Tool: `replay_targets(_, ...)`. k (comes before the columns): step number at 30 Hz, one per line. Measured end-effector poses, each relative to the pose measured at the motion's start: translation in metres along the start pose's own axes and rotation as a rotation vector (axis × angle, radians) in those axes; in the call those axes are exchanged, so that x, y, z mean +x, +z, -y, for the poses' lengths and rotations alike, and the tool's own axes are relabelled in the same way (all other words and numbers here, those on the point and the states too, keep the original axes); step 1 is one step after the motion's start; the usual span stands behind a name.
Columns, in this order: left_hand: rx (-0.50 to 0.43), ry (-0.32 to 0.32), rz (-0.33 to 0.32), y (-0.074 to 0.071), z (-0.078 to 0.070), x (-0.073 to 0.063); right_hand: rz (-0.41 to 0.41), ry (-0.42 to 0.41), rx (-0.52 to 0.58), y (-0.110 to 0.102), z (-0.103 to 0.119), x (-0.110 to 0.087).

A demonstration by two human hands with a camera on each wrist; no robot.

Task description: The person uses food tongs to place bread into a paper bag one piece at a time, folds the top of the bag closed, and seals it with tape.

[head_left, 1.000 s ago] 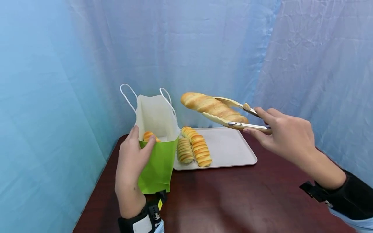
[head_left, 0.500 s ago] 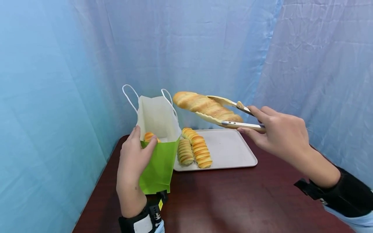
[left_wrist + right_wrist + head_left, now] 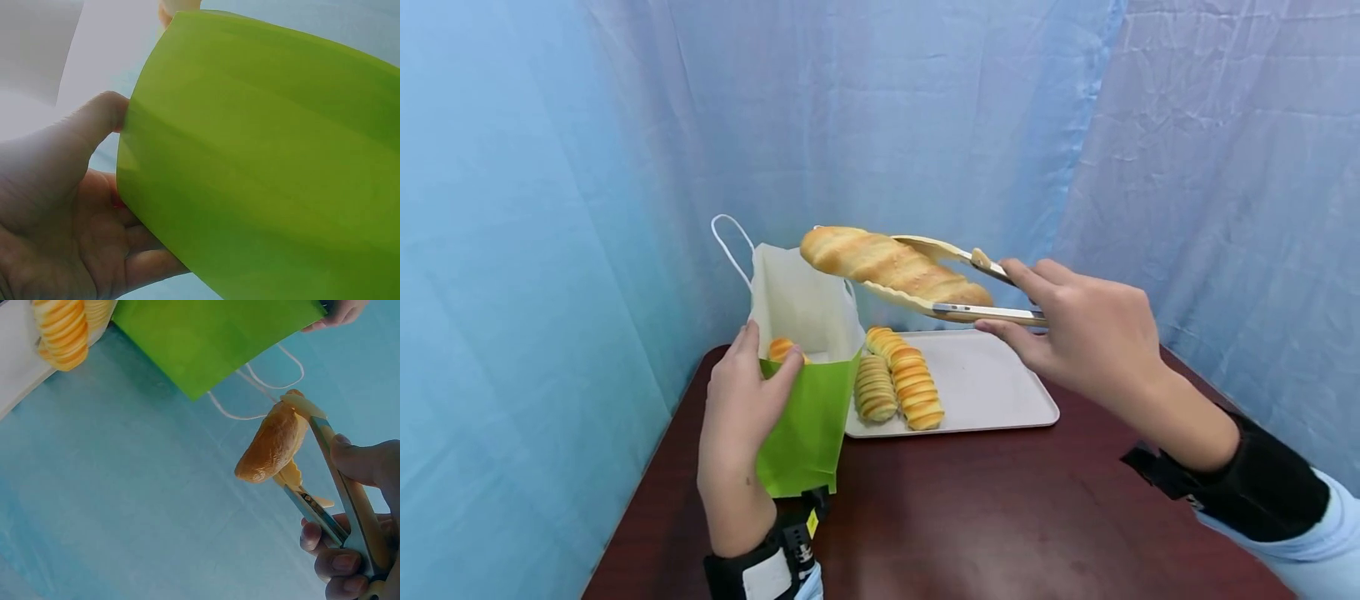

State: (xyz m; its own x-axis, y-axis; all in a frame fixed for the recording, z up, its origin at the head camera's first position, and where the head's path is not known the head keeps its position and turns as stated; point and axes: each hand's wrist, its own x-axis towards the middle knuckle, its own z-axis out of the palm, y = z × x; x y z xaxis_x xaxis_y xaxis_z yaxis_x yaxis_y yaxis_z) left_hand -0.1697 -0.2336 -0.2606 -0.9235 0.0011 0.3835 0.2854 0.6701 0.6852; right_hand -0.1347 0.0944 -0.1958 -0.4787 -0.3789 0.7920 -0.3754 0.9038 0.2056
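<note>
My right hand (image 3: 1086, 329) grips a pair of tongs (image 3: 992, 313), their metal arms between thumb and fingers. Between the tong tips a long scored bread loaf (image 3: 880, 260) is pinched, tilted, its left end overlapping the bag's right upper edge in the head view. The green paper bag (image 3: 801, 425) stands at the left with its white inside facing me. A piece of orange-brown bread (image 3: 781, 348) shows inside it. My left hand (image 3: 741, 400) holds the bag's near rim, thumb on the right and fingers on the left; the left wrist view shows thumb and fingers at the green paper's edge (image 3: 250, 156).
Right of the bag lies a white tray (image 3: 992, 383) on the dark red table (image 3: 970, 517). Two ridged breads, a short pale one (image 3: 876, 388) and a longer golden one (image 3: 916, 385), lie on its left end. A white handle (image 3: 730, 242) rises from the bag. Blue curtain (image 3: 925, 125) hangs behind.
My right hand has carried the tongs and loaf leftward, from beside the bag to over its right upper edge. My left hand stays on the bag's rim, almost still.
</note>
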Motion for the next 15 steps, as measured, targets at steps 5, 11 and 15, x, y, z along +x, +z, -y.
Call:
replay_targets(5, -0.004, 0.006, 0.004, 0.001, -0.002, 0.000, 0.014, -0.048, -0.019, -0.002, 0.012, 0.011)
replay_targets(11, -0.007, 0.003, 0.011, 0.003, -0.005, 0.001, 0.088, -0.125, -0.042, -0.001, 0.025, 0.023)
replay_targets(15, -0.007, -0.007, 0.019, 0.003, -0.005, 0.002, 0.151, -0.177, -0.073, 0.001, 0.034, 0.030)
